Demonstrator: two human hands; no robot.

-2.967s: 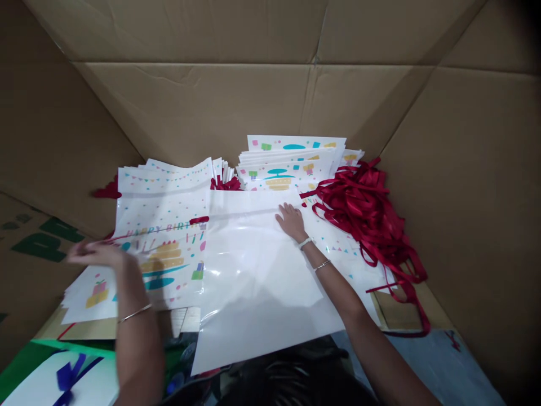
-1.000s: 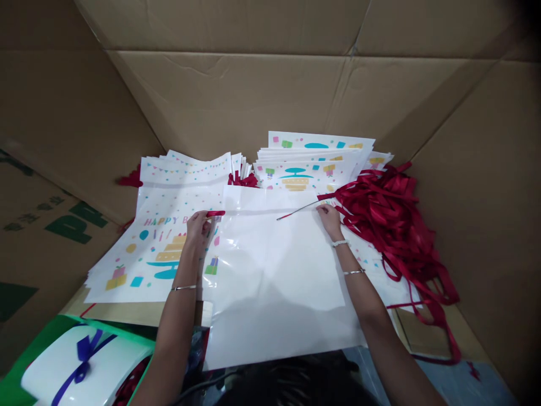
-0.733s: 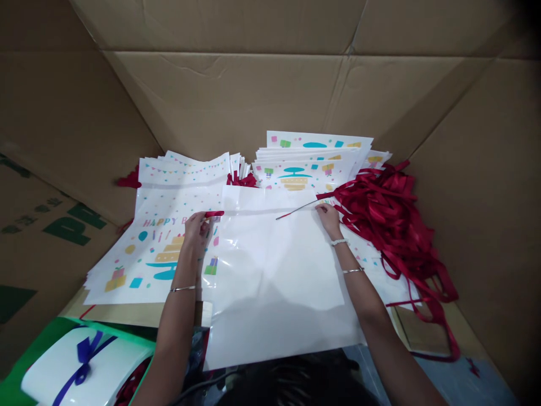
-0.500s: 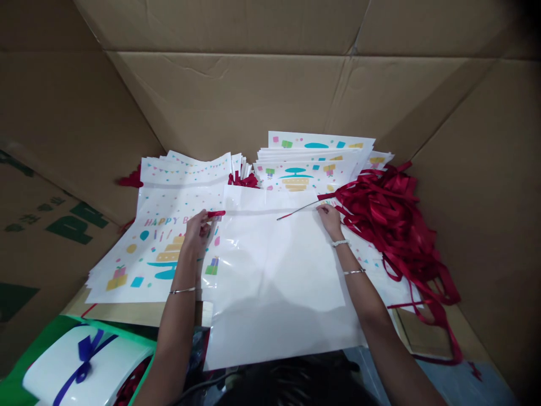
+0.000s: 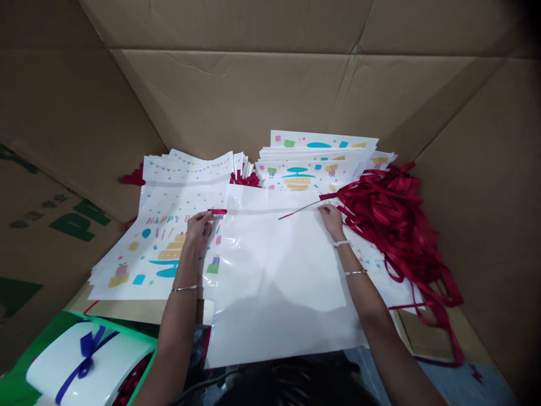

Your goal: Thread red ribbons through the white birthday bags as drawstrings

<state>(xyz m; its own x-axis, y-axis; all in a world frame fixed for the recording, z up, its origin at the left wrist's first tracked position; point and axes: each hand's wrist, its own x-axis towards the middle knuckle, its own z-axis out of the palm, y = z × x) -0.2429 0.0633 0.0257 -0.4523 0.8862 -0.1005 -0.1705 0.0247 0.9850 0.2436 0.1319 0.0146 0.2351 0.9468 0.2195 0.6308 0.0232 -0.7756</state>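
Observation:
A white sheet [image 5: 283, 270], blank side up, lies in the middle with a faint band across its top. At its upper left edge a short red ribbon end [image 5: 220, 212] sticks out, pinched in the fingers of my left hand [image 5: 199, 226]. The closed fingers of my right hand [image 5: 330, 217] are at the sheet's upper right edge; what they hold, if anything, is too small to make out. A thin metal rod [image 5: 302, 208] lies slantwise over the sheet, its far end at a red ribbon strip [image 5: 328, 196].
Printed party sheets [image 5: 169, 192] are stacked at the left, with more sheets [image 5: 316, 155] behind. A red ribbon heap [image 5: 384, 214] spreads at the right. Cardboard walls [image 5: 236, 84] surround the work surface. At the lower left, a green container [image 5: 38, 349] holds a white roll [image 5: 54, 361] tied with blue ribbon.
The whole view has shifted slightly. Both hands keep nearly the same places at the sheet's edges; the ribbon end at my left hand shows a little flatter.

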